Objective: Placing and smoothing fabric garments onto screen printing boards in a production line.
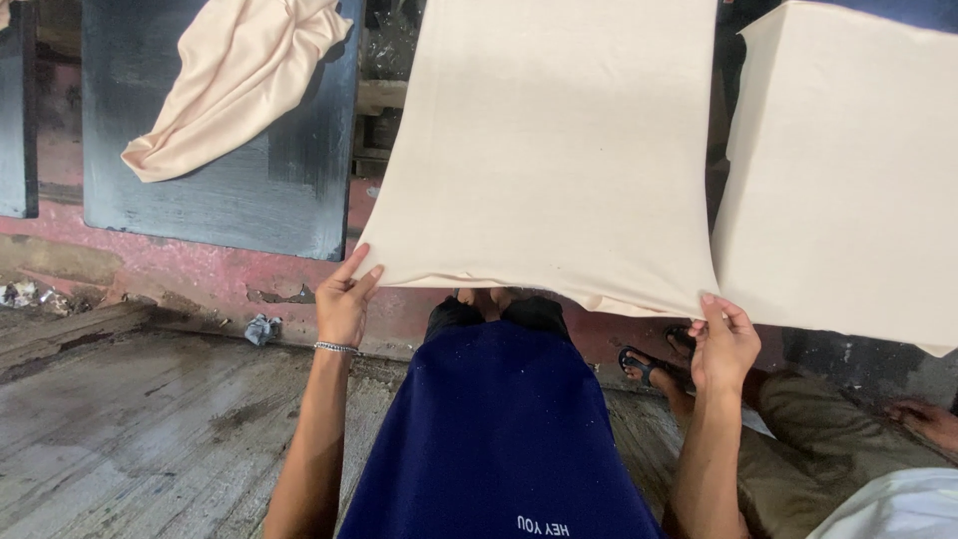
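Note:
A cream fabric piece [549, 150] is stretched over a flat board in front of me, its lower hem hanging toward my body. My left hand [344, 299], with a bracelet on the wrist, pinches the hem's lower left corner. My right hand [723, 344] grips the hem's lower right corner. Below the hem I see my dark blue shirt [489, 429].
A second cream-covered board [848, 180] stands at the right. A crumpled cream cloth [235, 85] lies on a dark bare board [289, 190] at the left. Another person sits low at the right, a sandalled foot [644, 367] and a hand [923, 419] showing. The floor [130, 429] is worn wood.

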